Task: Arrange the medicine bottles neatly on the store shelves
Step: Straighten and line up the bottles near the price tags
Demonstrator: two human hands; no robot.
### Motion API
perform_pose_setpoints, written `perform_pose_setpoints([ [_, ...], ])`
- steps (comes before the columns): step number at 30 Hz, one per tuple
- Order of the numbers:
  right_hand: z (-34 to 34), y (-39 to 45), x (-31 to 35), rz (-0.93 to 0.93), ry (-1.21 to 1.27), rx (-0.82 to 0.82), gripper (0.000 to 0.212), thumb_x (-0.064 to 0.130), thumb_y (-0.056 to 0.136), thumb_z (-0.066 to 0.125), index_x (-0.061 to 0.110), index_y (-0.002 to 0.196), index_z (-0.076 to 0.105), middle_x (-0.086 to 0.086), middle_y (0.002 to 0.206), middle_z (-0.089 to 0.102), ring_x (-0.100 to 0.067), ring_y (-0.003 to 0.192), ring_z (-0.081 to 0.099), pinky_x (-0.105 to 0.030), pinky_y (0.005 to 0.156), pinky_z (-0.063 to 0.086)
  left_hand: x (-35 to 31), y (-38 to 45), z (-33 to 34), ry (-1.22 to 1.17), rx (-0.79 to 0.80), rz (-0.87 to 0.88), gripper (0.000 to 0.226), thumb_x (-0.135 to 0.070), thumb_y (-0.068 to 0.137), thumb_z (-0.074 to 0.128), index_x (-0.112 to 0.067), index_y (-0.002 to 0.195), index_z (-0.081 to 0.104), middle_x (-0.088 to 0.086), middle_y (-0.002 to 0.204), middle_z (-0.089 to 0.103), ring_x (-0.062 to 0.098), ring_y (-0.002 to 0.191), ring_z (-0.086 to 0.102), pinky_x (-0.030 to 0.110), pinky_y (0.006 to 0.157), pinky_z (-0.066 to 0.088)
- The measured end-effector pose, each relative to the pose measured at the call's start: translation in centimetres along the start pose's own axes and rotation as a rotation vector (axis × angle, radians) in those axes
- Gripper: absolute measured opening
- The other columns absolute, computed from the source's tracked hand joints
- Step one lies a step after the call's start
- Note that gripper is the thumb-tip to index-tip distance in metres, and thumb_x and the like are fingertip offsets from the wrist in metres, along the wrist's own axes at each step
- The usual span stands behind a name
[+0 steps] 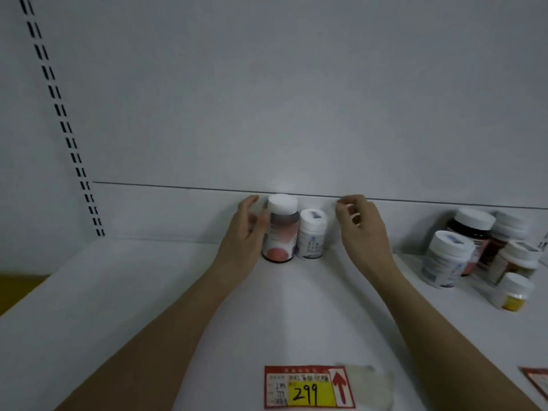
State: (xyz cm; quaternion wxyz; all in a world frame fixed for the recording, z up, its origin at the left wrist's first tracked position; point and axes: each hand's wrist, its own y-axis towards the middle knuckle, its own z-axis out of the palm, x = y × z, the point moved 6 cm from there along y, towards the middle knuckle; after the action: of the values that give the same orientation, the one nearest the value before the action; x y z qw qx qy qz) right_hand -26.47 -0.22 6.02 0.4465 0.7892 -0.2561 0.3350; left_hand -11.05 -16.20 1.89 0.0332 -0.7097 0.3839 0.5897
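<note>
1. Two medicine bottles stand upright at the back of the white shelf (103, 292), against the back panel (267, 99), between both hands.
2. Dark bottle (281, 232): taller, white cap, reddish label, on the left of the pair. Small white bottle (311, 235): white cap, pale label, just beside it on the right; touching or not, can't tell.
3. Left hand (244, 232): fingers curved around the dark bottle's left side, thumb on its front, gripping it.
4. Right hand (360, 223): right of the small white bottle, apart from it, fingers loosely curled, nothing held, released.
5. Both forearms bare, reaching in from the bottom edge.
6. Cluster of bottles (480, 250) at the right side of the same shelf, well apart from the pair: several white-capped ones, one dark brown, one small with a yellow label nearest the front. Bunched, not in a row.
7. Price tag (308, 387) on the shelf's front edge: red border, yellow panel reading 299, red up arrow. Piece of clear tape or film just right of it. Another red tag partly visible at the far right edge.
8. Slotted upright (59, 114) runs down the left of the back panel.
</note>
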Motion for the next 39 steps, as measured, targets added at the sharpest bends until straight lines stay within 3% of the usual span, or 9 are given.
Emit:
perform_pose_setpoints([
  [2,0.9,0.0,-1.1,0.074,0.042,0.189,0.012,0.037,0.100,0.046,0.035,0.095,0.057,0.010,0.095,0.061,0.003,0.081,0.056,-0.016,0.066,0.041,-0.1,-0.1,0.5,-0.031,0.080,0.007,0.050,-0.066,0.080,0.048,-0.054,0.128,0.037,-0.018,0.120,0.057,-0.004,0.102,0.059,0.019,0.087,0.046],
  [5,2.1,-0.2,-2.5,0.112,0.111,0.399,0.015,0.047,0.096,0.050,0.042,0.110,0.054,0.018,0.100,0.061,0.001,0.084,0.061,-0.018,0.067,0.045,0.1,0.1,1.1,-0.023,0.137,0.045,0.055,-0.056,0.074,0.068,-0.068,0.114,0.033,-0.038,0.111,0.056,-0.013,0.097,0.059,0.007,0.074,0.047],
  [8,3.4,-0.4,-2.6,0.040,0.088,0.486,0.036,0.035,0.092,0.064,0.036,0.125,0.049,0.017,0.105,0.060,-0.001,0.091,0.064,-0.018,0.071,0.051,0.7,0.7,1.6,-0.007,0.162,0.107,0.067,-0.032,0.077,0.077,-0.049,0.126,0.035,-0.032,0.108,0.055,-0.016,0.092,0.059,0.007,0.070,0.048],
  [13,3.3,-0.3,-2.6,0.006,0.073,0.434,0.049,0.021,0.084,0.075,0.028,0.121,0.045,0.009,0.106,0.058,-0.005,0.086,0.062,-0.011,0.063,0.050,0.9,1.1,1.7,-0.003,0.152,0.153,0.066,-0.012,0.079,0.076,-0.030,0.130,0.038,-0.023,0.105,0.056,-0.016,0.083,0.060,0.005,0.065,0.046],
  [21,2.4,0.2,-2.6,0.148,0.321,0.453,0.040,0.022,0.081,0.079,0.019,0.114,0.058,-0.006,0.110,0.069,-0.020,0.097,0.070,-0.038,0.084,0.060,0.1,0.5,1.8,-0.086,0.237,0.063,0.041,-0.035,0.095,0.050,-0.030,0.134,0.037,-0.014,0.109,0.061,-0.012,0.084,0.063,0.008,0.060,0.048],
  [24,1.1,0.7,-1.2,0.136,0.571,0.425,0.036,0.037,0.089,0.070,0.016,0.117,0.062,-0.004,0.105,0.074,-0.021,0.097,0.072,-0.032,0.074,0.060,-0.1,0.2,1.5,-0.087,0.244,0.043,0.043,-0.043,0.095,0.045,-0.030,0.136,0.039,-0.015,0.109,0.061,-0.013,0.079,0.063,0.006,0.057,0.045],
  [27,0.5,0.6,0.0,0.139,0.786,0.499,0.049,0.049,0.089,0.059,0.015,0.125,0.062,-0.008,0.114,0.073,-0.022,0.101,0.071,-0.033,0.076,0.058,-0.1,0.0,1.5,-0.079,0.250,0.008,0.043,-0.051,0.094,0.041,-0.035,0.134,0.040,-0.019,0.111,0.061,-0.013,0.081,0.063,0.009,0.057,0.046],
  [32,0.6,-0.1,1.3,0.091,0.902,0.613,0.049,0.050,0.085,0.058,0.017,0.122,0.063,-0.004,0.108,0.074,-0.018,0.098,0.071,-0.033,0.077,0.057,-0.2,0.0,1.3,-0.051,0.231,-0.015,0.044,-0.061,0.089,0.036,-0.041,0.128,0.042,-0.020,0.113,0.060,0.001,0.093,0.062,0.023,0.068,0.045],
  [39,0.8,-0.3,1.2,0.129,0.979,0.629,0.046,0.042,0.086,0.058,0.013,0.122,0.061,-0.005,0.104,0.074,-0.020,0.094,0.071,-0.035,0.075,0.058,-0.6,-0.4,1.6,-0.076,0.263,-0.044,0.046,-0.060,0.083,0.045,-0.035,0.121,0.049,-0.014,0.110,0.064,-0.005,0.086,0.065,0.016,0.064,0.049],
])
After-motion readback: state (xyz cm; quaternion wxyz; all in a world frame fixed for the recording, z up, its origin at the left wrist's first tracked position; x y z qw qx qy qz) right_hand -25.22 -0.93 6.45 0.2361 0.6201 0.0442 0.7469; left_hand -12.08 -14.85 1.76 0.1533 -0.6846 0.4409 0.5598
